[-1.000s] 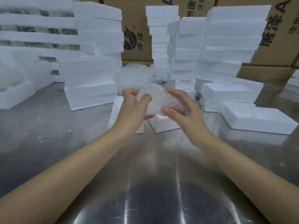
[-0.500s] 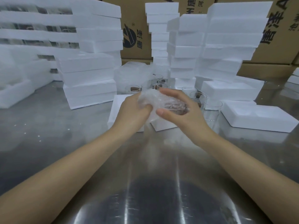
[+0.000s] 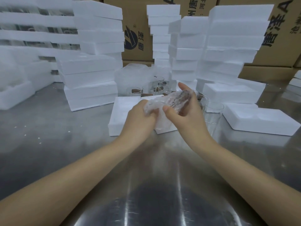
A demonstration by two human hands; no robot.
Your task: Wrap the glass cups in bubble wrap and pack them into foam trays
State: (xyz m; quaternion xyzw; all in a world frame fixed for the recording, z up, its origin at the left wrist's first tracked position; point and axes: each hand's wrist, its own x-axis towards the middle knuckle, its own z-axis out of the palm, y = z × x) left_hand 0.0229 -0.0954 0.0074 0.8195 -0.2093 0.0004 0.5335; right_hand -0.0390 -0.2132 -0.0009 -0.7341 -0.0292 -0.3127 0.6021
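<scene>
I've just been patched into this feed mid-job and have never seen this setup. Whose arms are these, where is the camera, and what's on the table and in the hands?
There is no machine: a person works bare-handed, and the single camera sits on their head, looking forward and down. The left hand and right hand each have a grip on one bubble-wrapped cup, held above the steel table. An open foam tray lies under the hands, bare glass cups stand to the right, and foam tray stacks and cardboard boxes rise behind.
</scene>
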